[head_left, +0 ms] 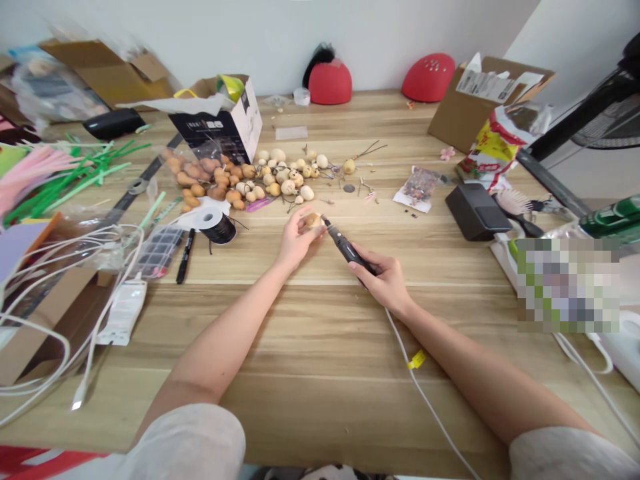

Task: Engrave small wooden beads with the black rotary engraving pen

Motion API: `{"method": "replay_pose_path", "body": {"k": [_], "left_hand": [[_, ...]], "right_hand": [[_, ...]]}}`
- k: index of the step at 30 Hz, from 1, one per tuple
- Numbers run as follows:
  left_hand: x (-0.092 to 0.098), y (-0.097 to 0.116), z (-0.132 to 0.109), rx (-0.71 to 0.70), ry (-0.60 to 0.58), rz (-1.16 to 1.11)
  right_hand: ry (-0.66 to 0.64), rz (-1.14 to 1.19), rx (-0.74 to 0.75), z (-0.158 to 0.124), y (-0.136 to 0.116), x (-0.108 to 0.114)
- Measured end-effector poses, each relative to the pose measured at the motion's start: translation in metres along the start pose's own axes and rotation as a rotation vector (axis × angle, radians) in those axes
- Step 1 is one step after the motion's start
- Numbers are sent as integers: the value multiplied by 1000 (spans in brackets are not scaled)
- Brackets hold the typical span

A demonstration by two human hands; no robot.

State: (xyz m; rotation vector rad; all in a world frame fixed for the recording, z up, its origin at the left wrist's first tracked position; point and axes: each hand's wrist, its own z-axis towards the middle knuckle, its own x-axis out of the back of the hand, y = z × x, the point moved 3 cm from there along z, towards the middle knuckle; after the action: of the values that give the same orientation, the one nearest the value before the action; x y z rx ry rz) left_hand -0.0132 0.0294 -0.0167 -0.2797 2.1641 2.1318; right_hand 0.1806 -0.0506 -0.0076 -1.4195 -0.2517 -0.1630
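Note:
Between the fingers of my left hand [296,239] is a small tan gourd [313,221], pale at its right side. My right hand [385,275] grips a black rotary tool [346,248] like a pen, its tip pointing up and left. That tip meets or nearly meets the gourd; I cannot tell whether it touches. A white cable [413,380] with a yellow tag runs from the tool toward the front edge. Just beyond my hands lies a heap of pale small gourds [287,180], some with drawn marks, beside a bag of browner gourds [220,175].
To the left are a spool of black cord [218,227], a black marker [185,257], a compartment box [159,252] and tangled white cables. A small bag of beads [419,189] and a black box [477,211] sit to the right. Cardboard boxes and red cushions [330,83] stand at the back.

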Motion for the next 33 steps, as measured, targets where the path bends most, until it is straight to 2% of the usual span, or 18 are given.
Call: {"method": "replay_pose_path", "body": {"k": [11, 22, 33], "left_hand": [[-2, 3, -2, -32, -55, 32], [-1, 2, -2, 19, -19, 4], [-2, -1, 0, 29, -29, -55]], "right_hand": [[44, -32, 25, 2, -2, 0], [-26, 18, 6, 1, 1, -1], [-8, 51, -11, 2, 3, -2]]}}
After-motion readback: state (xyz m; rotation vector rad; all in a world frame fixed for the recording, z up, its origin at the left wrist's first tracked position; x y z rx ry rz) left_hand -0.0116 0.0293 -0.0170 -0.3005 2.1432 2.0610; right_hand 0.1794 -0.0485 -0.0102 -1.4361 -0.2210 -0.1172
